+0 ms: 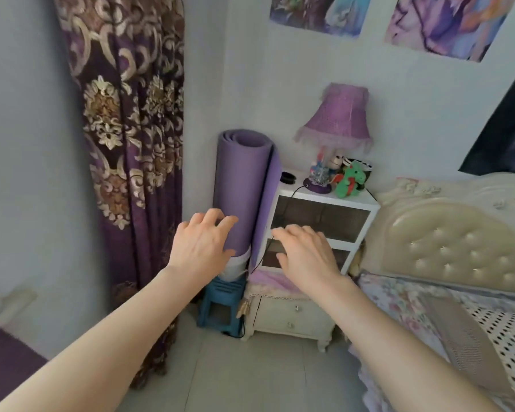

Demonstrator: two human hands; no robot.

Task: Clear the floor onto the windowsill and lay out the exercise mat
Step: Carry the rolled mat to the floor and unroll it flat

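Fingers (220,220) of the left hand (201,243) are spread wide and a little bent, right at the side of the rolled purple exercise mat (241,185). I cannot tell if they touch it. Fingers of the right hand (305,254) are spread wide too, in front of the white drawer unit (321,224), holding nothing. The mat stands upright in the corner between the purple curtain (125,144) and the drawer unit. Its bottom end is hidden behind the left hand, above a blue stool (220,307). A purple lamp (336,120) and a green toy (351,179) sit on the drawer unit's top surface. The bed (458,263) is cut off at the right.
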